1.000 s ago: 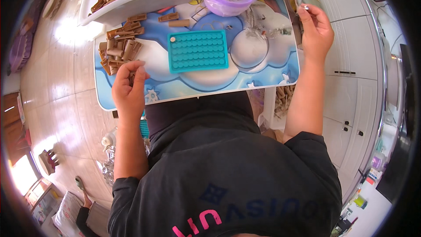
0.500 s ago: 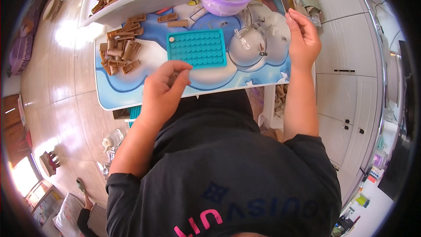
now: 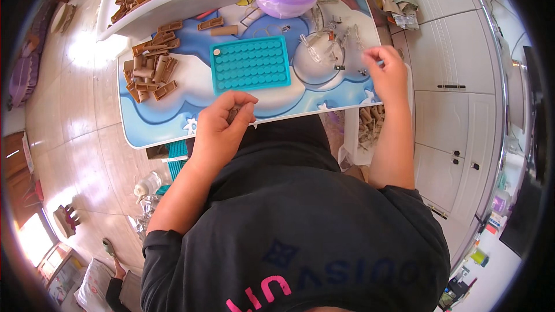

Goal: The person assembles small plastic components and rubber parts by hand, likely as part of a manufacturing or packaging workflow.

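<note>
The left hand (image 3: 222, 124) pinches a small brown piece at the table's (image 3: 173, 121) near edge; the right hand (image 3: 386, 72), fingers curled, grip unclear, hovers near its right edge beside white cabinets (image 3: 448, 69).

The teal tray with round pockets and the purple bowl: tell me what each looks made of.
Teal tray: probably moulded plastic or silicone; one even matte colour, with regular rows of round pockets pressed into it. Which of the two cannot be told.

Purple bowl: likely thin plastic; its wall looks slightly see-through and glossy, with a smooth rolled rim. It holds pale flat pieces, too small to identify.
</note>
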`<state>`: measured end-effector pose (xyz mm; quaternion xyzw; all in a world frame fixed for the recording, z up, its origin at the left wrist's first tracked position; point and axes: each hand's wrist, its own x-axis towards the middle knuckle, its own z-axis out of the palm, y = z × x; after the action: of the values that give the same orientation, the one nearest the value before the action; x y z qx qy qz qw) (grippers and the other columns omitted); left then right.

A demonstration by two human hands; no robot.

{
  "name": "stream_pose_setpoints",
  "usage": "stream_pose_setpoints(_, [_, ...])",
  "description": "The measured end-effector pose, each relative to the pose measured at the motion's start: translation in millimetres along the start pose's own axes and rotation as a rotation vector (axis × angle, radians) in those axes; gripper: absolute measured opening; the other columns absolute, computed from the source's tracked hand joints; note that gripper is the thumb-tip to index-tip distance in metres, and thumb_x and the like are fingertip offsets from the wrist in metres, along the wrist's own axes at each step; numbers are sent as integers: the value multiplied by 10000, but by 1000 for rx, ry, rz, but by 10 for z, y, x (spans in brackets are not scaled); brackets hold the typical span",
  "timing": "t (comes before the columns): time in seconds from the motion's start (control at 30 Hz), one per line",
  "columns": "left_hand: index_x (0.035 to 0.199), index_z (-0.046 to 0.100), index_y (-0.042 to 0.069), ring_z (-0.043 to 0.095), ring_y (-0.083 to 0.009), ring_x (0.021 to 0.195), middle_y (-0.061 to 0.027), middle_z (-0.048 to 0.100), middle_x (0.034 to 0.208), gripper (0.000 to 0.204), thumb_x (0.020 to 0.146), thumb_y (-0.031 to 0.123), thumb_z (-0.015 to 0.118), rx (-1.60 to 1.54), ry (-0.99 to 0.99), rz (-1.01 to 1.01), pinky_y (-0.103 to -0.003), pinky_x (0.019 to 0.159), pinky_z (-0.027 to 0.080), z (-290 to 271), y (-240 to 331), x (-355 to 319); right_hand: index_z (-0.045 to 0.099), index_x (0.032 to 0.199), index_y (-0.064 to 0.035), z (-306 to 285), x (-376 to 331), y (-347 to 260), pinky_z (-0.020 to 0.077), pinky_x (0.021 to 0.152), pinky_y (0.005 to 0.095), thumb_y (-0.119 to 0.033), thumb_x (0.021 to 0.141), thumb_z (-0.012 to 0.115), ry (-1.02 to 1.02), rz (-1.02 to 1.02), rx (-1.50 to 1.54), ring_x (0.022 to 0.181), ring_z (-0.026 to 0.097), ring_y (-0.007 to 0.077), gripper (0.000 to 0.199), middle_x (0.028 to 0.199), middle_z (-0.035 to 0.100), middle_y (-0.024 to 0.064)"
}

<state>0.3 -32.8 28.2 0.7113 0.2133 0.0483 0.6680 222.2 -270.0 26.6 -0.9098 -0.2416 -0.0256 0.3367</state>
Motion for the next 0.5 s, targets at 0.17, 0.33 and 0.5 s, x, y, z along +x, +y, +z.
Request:
stream_pose_setpoints(0.17, [955,598,-5,555,-52,672,-14,590,702,107,883,65,561,19,4,-33,-198,626,442,8,-38,3,625,867,-46,49,-162,138,432,701,274,-107,773,673,-84,-183,-297,797,539,165,122,822,588,32])
stream_pose_setpoints(0.33, [956,598,-5,558,-52,668,-13,590,697,110,884,70,562,-4,2,-27,-199,623,443,15,-47,2,613,875,-23,-34,-131,-23,424,694,227,-87,793,680,81,176,616,788,544,104,124,874,612,13])
stream_pose_setpoints(0.5, [962,599,-7,516,-44,597,-15,591,734,136,897,106,560,-81,55,-7,-187,559,413,31,-93,-44,614,866,2,-99,-212,-413,431,717,207,-18,789,668,69,3,715,784,552,83,95,888,616,31])
